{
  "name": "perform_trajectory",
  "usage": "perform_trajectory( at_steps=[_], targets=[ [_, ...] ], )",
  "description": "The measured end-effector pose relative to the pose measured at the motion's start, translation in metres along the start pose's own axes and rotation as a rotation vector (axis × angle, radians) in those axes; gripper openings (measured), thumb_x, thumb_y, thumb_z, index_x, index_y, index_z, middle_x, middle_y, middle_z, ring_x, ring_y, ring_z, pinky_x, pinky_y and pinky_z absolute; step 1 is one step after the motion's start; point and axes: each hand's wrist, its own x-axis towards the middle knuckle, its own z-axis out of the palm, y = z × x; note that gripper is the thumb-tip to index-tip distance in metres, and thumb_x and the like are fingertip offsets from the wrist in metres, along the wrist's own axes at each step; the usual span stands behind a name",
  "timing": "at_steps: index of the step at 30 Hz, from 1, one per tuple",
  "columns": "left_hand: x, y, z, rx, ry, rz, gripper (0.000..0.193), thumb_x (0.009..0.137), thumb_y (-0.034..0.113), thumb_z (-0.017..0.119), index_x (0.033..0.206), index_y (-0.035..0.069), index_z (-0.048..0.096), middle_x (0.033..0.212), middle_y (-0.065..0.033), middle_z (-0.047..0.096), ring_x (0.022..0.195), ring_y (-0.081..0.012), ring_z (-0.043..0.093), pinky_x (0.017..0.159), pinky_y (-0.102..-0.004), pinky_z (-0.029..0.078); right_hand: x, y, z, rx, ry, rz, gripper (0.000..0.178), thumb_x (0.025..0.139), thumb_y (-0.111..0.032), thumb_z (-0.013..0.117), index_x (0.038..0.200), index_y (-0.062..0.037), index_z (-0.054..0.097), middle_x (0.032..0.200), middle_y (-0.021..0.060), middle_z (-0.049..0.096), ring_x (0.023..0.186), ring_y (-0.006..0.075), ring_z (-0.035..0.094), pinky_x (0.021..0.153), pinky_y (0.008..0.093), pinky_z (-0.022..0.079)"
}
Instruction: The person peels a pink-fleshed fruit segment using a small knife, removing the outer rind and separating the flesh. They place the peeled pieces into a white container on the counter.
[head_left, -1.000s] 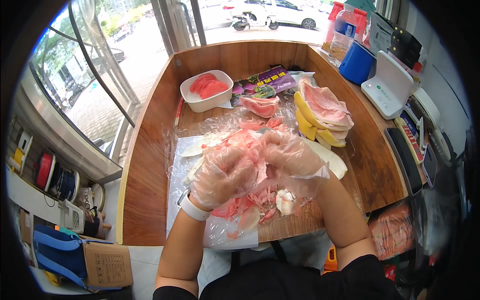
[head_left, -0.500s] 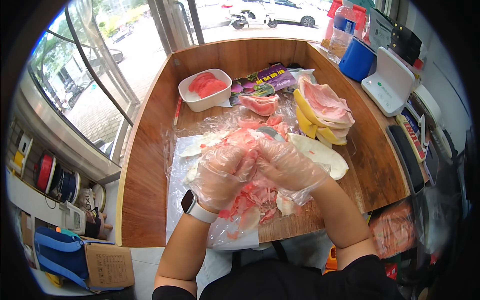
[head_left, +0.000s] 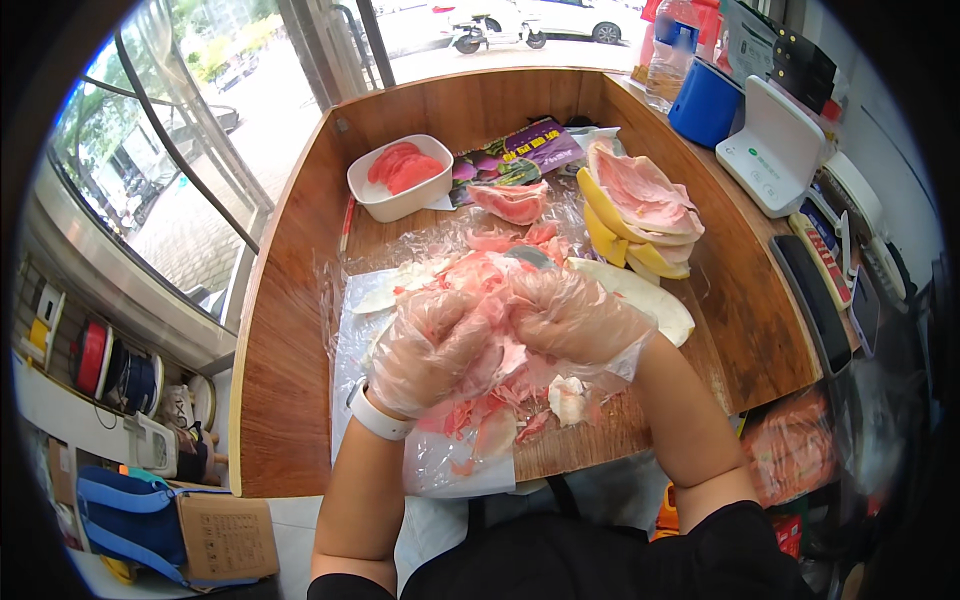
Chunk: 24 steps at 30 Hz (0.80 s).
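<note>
In clear plastic gloves, my left hand and my right hand are closed close together over the middle of the desk. Their fingers pinch a pink pomelo segment, mostly hidden by the gloves. A heap of torn pink membrane lies under and around them on a white plastic sheet. Just beyond my right hand a grey rounded object shows in part. A larger unpeeled wedge of pomelo rests farther off. The white tub at the far left holds peeled red pomelo flesh.
Stacked yellow-and-pink pomelo rind stands at the right, with a pale rind piece nearer. A purple printed sheet lies at the back. Raised wooden sides border the desk. A blue container and white device occupy the right ledge.
My hands have turned slightly, the left wrist rolling so the watch face no longer shows. A white inner side of the pinched segment now appears between them. The view has shifted a little.
</note>
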Motion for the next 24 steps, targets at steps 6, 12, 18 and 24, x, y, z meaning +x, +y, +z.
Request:
perform_trajectory(
  at_steps=[6, 12, 18, 24],
  targets=[
    [-0.002, -0.004, 0.000, 0.131, 0.056, 0.105, 0.037, 0.068, 0.006, 0.065, 0.105, 0.003, 0.059, 0.088, -0.0110, 0.061, 0.077, -0.0299, 0.060, 0.068, -0.0399, 0.047, -0.003, -0.013, 0.002, 0.266, 0.076, 0.134, 0.021, 0.085, -0.020, 0.058, 0.101, -0.0080, 0.058, 0.095, 0.0106, 0.059, 0.091, 0.0253, 0.055, 0.081, 0.0340, 0.044],
    [-0.007, 0.001, -0.003, -0.274, -0.070, -0.212, 0.030, 0.069, 0.008, 0.066, 0.099, 0.004, 0.062, 0.094, -0.0136, 0.063, 0.086, -0.0329, 0.060, 0.076, -0.0454, 0.047, -0.001, -0.003, 0.002, 0.051, 0.129, -0.250, 0.013, 0.085, -0.015, 0.059, 0.095, -0.0065, 0.059, 0.089, 0.0094, 0.058, 0.087, 0.0247, 0.055, 0.078, 0.0346, 0.044],
    [-0.003, 0.015, -0.011, -0.605, -0.126, -0.364, 0.016, 0.071, 0.012, 0.066, 0.086, 0.006, 0.062, 0.091, -0.0127, 0.063, 0.082, -0.0302, 0.060, 0.074, -0.0432, 0.047, -0.002, -0.012, 0.002, -0.071, 0.202, -0.421, 0.006, 0.084, -0.005, 0.059, 0.089, -0.0053, 0.061, 0.077, 0.0076, 0.061, 0.073, 0.0172, 0.056, 0.067, 0.0293, 0.046],
    [-0.009, 0.012, -0.014, -0.888, -0.159, -0.566, 0.013, 0.082, 0.012, 0.054, 0.071, 0.006, 0.058, 0.069, -0.0090, 0.058, 0.063, -0.0218, 0.057, 0.060, -0.0317, 0.045, 0.012, 0.007, 0.005, 0.032, 0.391, -0.105, 0.020, 0.086, -0.009, 0.056, 0.104, -0.0016, 0.061, 0.104, 0.0107, 0.064, 0.091, 0.0195, 0.060, 0.080, 0.0297, 0.047]
  ],
)
